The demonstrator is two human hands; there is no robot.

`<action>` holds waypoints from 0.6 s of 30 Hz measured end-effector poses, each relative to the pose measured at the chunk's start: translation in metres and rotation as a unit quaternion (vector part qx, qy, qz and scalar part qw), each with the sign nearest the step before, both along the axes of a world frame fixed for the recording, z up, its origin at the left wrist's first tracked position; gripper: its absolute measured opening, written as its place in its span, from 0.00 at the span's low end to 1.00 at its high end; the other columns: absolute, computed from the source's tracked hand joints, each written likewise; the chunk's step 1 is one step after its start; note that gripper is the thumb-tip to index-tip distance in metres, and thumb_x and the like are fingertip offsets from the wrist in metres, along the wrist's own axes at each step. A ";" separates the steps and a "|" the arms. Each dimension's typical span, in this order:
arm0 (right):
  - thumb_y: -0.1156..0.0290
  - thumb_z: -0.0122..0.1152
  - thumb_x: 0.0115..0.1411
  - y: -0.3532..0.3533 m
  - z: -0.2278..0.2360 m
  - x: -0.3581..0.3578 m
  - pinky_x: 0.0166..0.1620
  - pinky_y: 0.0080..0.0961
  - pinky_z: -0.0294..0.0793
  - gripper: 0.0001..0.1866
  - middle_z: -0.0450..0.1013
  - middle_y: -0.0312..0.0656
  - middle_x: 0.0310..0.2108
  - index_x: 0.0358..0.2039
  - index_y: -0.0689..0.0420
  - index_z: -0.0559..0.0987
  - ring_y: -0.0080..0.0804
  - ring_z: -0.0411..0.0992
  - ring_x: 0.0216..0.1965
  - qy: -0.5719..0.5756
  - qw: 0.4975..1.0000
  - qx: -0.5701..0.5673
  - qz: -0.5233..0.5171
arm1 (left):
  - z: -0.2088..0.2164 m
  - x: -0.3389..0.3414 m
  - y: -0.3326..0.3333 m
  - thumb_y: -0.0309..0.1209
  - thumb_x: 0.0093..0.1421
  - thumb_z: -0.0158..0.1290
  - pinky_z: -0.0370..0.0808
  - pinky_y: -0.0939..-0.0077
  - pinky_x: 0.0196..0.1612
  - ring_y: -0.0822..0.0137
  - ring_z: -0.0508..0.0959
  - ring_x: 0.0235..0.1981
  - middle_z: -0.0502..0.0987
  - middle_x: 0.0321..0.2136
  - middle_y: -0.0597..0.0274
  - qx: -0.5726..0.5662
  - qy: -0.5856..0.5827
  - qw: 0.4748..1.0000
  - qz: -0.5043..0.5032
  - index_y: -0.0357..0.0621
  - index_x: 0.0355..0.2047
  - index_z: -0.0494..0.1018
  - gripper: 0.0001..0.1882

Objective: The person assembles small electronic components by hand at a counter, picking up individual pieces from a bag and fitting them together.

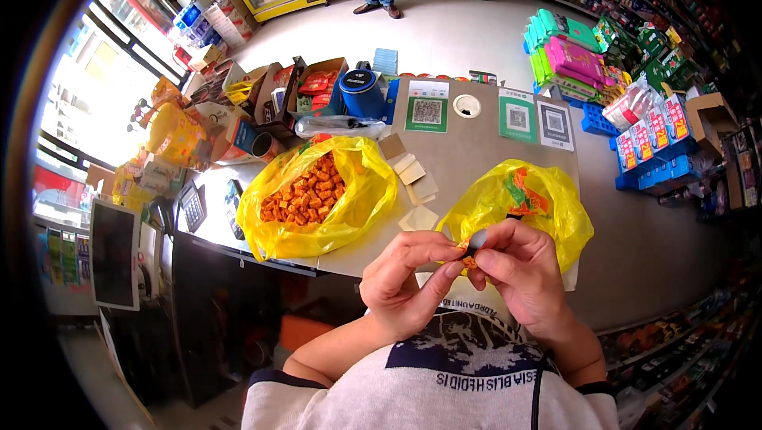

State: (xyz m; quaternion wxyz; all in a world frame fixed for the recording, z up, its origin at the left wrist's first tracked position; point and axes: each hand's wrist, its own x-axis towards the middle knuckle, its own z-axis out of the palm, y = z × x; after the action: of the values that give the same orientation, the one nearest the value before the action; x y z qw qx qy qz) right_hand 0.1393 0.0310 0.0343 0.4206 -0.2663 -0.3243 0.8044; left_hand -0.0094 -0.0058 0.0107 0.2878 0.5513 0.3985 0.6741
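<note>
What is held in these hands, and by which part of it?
The right hand seems to pinch a small dark grey thing; the left hand seems to touch a small orange piece. Fingers hide too much to tell which part is gripped.

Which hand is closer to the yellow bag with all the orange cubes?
The left hand: it is below and right of the yellow bag, apart from it. The right hand is farther right.

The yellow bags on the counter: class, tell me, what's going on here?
Someone's left hand and right hand pinch a small orange piece, partly hidden by fingers, at the near side of the right yellow bag. On the counter, the left yellow bag lies open, holding many orange cubes.
</note>
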 end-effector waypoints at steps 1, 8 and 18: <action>0.80 0.58 0.52 0.000 0.001 0.000 0.29 0.18 0.70 0.05 0.73 0.40 0.30 0.32 0.64 0.75 0.21 0.69 0.27 -0.008 1.000 0.004 -0.003 | 0.000 0.000 0.000 0.13 0.44 0.56 0.71 0.79 0.35 0.66 0.75 0.30 0.75 0.29 0.52 0.001 -0.003 1.000 -0.003 0.31 0.29 0.73 0.10; 0.80 0.58 0.52 -0.001 0.005 0.000 0.29 0.16 0.70 0.06 0.73 0.40 0.29 0.32 0.64 0.74 0.20 0.69 0.27 -0.047 0.999 0.015 -0.012 | 0.000 -0.001 0.000 0.13 0.43 0.56 0.71 0.80 0.35 0.66 0.75 0.31 0.75 0.28 0.52 0.005 -0.011 1.000 -0.014 0.31 0.29 0.73 0.10; 0.79 0.58 0.52 -0.001 0.002 -0.001 0.30 0.15 0.70 0.07 0.72 0.38 0.29 0.33 0.64 0.74 0.19 0.69 0.26 -0.049 0.999 0.016 0.000 | -0.004 -0.003 -0.001 0.13 0.45 0.55 0.69 0.76 0.38 0.65 0.73 0.33 0.73 0.30 0.51 -0.008 0.001 1.000 -0.027 0.30 0.29 0.72 0.08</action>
State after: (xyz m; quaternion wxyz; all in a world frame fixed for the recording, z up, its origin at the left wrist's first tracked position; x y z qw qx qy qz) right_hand 0.1382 0.0299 0.0359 0.4083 -0.2991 -0.3571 0.7851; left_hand -0.0123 -0.0071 0.0066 0.3104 0.5599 0.3891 0.6624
